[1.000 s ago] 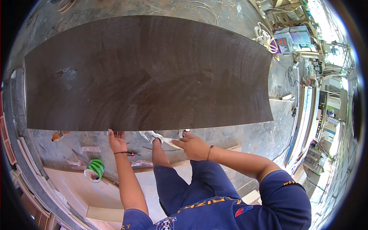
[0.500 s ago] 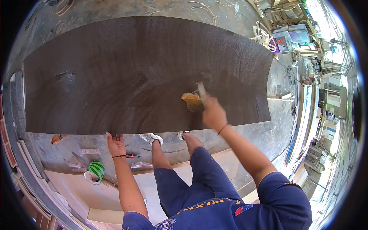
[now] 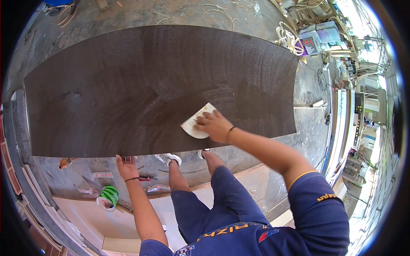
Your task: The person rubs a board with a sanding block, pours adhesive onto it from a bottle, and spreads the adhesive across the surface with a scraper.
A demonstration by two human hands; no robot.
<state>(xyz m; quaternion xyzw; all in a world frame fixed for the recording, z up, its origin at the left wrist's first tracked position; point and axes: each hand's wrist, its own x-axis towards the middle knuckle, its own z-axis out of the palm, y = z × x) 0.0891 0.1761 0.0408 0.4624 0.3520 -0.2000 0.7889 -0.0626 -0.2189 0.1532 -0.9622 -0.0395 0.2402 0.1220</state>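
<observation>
A large dark brown sheet [image 3: 106, 89], streaked with damp-looking swirls, stretches across in front of me. My right hand [image 3: 215, 126] presses a white scraper [image 3: 197, 123] with brownish smears against its surface, right of the middle. The fingers lie over the scraper's upper face, and whatever is beneath it is hidden. At the sheet's near edge, my left hand [image 3: 127, 167] is palm up, with its thumb at the rim and its fingertips hidden under the sheet, holding that edge.
A green striped can [image 3: 109, 196] lies near red-handled pliers [image 3: 148, 178] and plastic wrappers [image 3: 102, 175] on the floor. Pale boards [image 3: 85, 215] are below. Coiled strips [image 3: 289, 42] and plastic boxes [image 3: 326, 32] stand at the far right.
My right hand has moved left and toward me, turning the scraper from edge-on to broad side up. The yellow-brown glob beside it no longer shows. My left hand stays at the edge.
</observation>
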